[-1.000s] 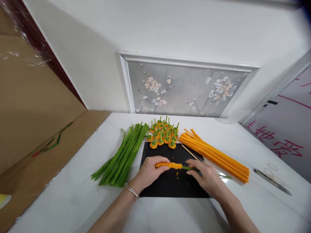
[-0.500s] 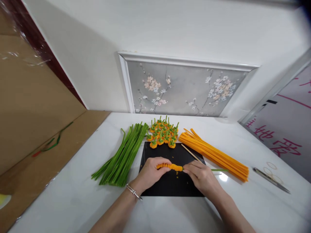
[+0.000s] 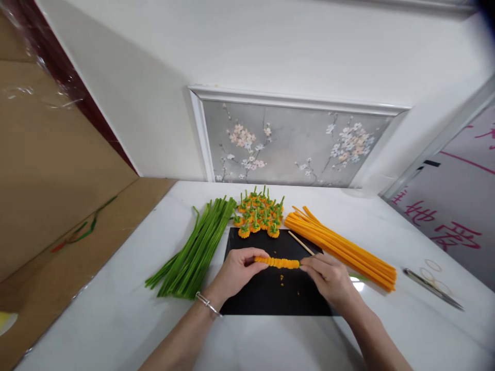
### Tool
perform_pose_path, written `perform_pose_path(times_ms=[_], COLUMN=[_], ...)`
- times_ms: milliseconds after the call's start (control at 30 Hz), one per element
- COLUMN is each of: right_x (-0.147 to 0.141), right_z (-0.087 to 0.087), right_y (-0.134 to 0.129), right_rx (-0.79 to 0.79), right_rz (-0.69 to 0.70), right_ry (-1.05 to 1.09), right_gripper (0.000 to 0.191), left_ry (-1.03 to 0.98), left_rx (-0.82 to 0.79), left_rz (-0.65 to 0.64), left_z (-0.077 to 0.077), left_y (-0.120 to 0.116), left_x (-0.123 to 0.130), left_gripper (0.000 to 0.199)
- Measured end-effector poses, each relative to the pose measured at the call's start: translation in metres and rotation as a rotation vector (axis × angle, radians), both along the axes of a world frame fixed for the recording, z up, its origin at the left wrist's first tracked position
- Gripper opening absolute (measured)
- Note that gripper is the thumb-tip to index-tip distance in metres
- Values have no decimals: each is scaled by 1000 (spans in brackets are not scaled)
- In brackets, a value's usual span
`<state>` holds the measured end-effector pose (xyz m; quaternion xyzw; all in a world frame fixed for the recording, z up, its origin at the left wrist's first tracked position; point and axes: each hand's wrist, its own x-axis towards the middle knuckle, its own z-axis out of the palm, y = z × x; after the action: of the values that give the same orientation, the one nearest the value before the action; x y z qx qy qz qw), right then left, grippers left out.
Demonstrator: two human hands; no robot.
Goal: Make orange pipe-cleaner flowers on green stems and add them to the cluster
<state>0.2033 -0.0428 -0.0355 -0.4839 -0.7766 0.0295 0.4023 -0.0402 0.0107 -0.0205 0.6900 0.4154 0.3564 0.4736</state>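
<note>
A ridged strip of orange pipe cleaner point(image 3: 283, 263) stretches level between my two hands above the black mat point(image 3: 266, 299). My left hand point(image 3: 240, 269) pinches its left end between thumb and fingers. At the other end, my right hand point(image 3: 327, 275) is closed on a green pipe cleaner point(image 3: 358, 278), which shows at the strip's tip and again behind the hand. A thin wooden stick point(image 3: 300, 242) lies on the mat just beyond my right fingers. Small orange bits point(image 3: 282, 280) are scattered beneath the strip.
Green pipe cleaners point(image 3: 197, 247) lie bundled at left, orange pipe cleaners point(image 3: 344, 250) at right. Several small orange pumpkins point(image 3: 257, 214) with green stems stand behind the mat. Scissors point(image 3: 433, 288) and thin rings point(image 3: 433, 265) lie far right. Cardboard point(image 3: 69, 206) borders the table's left side.
The orange strip reaches further right and shows more length between my hands. My right hand has shifted slightly right; my left has barely moved.
</note>
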Motion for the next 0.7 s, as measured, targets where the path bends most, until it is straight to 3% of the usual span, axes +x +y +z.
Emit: perform_pose_path(times_ms=[367, 700], right_x=[-3, -13], right_z=[-2, 2], right_y=[-1, -5], right_rx=[-45, -71], right_rz=[-36, -4], right_ry=[-38, -146], right_gripper=[22, 28], left_ry=[3, 114], left_rx=[-26, 107], left_rz=[-8, -26], left_z=[-2, -3], left_y=[-3, -8], left_x=[2, 3], left_gripper=[18, 15])
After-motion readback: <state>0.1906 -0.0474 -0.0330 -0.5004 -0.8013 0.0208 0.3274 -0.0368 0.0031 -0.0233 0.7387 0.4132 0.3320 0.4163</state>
